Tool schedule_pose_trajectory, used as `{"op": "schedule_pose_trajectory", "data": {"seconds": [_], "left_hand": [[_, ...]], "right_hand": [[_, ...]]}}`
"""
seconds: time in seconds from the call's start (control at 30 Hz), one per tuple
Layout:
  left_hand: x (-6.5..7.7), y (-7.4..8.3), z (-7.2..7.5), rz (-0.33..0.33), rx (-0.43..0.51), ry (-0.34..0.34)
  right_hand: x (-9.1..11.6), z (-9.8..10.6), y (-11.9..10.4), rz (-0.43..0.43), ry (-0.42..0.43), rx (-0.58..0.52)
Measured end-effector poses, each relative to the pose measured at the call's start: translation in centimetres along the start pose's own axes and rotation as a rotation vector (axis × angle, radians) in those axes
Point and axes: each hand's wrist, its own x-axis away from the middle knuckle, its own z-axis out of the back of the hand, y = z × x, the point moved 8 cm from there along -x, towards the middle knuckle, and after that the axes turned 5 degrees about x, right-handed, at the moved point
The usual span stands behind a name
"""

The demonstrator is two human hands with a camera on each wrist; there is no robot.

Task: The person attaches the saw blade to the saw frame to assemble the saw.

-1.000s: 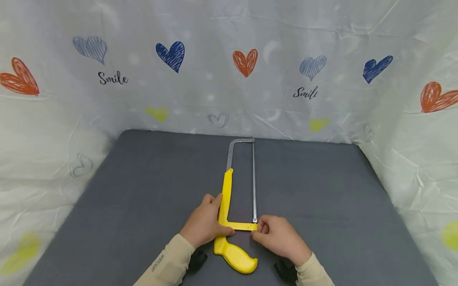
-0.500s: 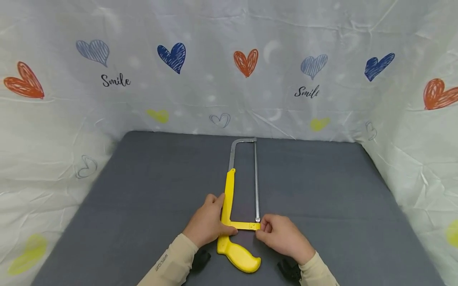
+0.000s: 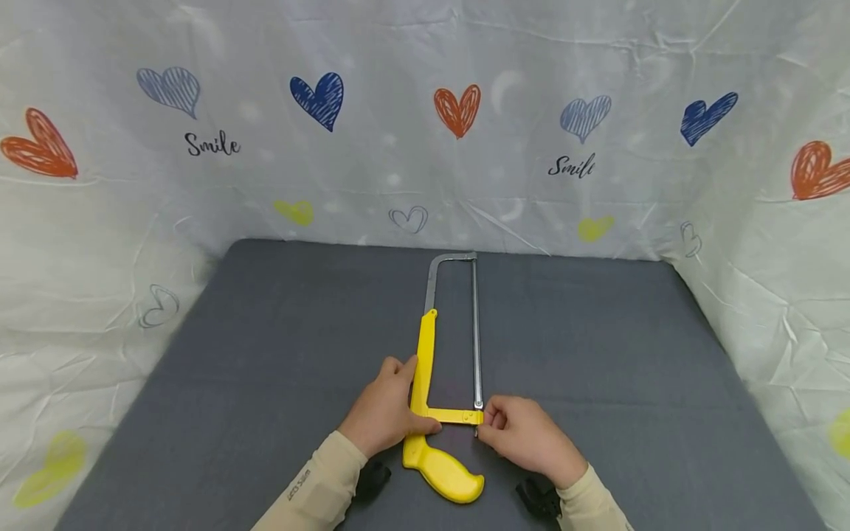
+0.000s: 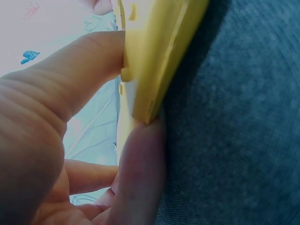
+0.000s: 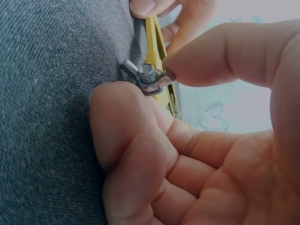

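Hacksaw (image 3: 426,361), one, rests on one grey table (image 3: 598,332). Two hands, apart from each other: on the hacksaw's left, the left hand (image 3: 378,413) grips its yellow frame; on the hacksaw's right, the right hand (image 3: 524,436) pinches one wing nut (image 5: 151,86).

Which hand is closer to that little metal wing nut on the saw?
Right. The right hand is right at the wing nut, pinching it; the left hand is farther off, holding the yellow frame.
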Motion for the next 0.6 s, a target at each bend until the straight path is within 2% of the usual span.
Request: {"op": "schedule_pose_trajectory", "data": {"seconds": [0.6], "left_hand": [[0.16,0.17,0.04,-0.004,0.004,-0.004]], "right_hand": [[0.10,0.18,-0.24,-0.010,0.016,0.009]]}}
